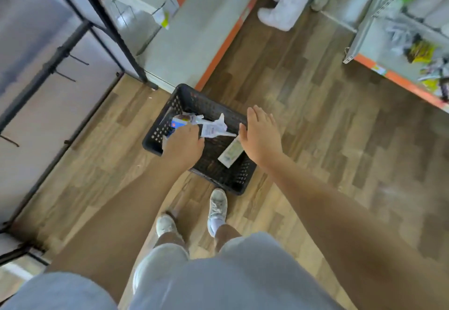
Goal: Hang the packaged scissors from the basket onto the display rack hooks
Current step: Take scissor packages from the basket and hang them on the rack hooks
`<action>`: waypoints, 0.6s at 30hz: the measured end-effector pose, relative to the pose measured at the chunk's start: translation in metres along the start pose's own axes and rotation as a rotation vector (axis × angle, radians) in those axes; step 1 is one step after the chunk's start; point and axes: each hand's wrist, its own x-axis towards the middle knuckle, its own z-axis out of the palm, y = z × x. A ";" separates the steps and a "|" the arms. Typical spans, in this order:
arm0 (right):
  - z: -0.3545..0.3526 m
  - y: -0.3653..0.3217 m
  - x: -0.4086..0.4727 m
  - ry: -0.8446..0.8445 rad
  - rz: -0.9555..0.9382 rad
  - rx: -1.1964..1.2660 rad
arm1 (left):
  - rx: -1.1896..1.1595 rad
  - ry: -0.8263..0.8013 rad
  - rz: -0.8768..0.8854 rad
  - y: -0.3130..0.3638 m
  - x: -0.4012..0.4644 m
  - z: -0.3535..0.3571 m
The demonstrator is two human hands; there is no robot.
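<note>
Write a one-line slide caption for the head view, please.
Left hand reaches into the black basket; right hand hovers open above it.

No legible text; print on packages (213,128) in basket (187,96) too blurred.

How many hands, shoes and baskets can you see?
Hands: 2, the left hand reaching into the basket and the right hand flat above it
Shoes: 2, left shoe and right shoe
Baskets: 1, black basket
Total: 5
</note>
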 end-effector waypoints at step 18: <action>0.322 0.017 0.079 -0.140 0.033 0.147 | 0.038 -0.245 -0.084 -0.128 0.137 0.237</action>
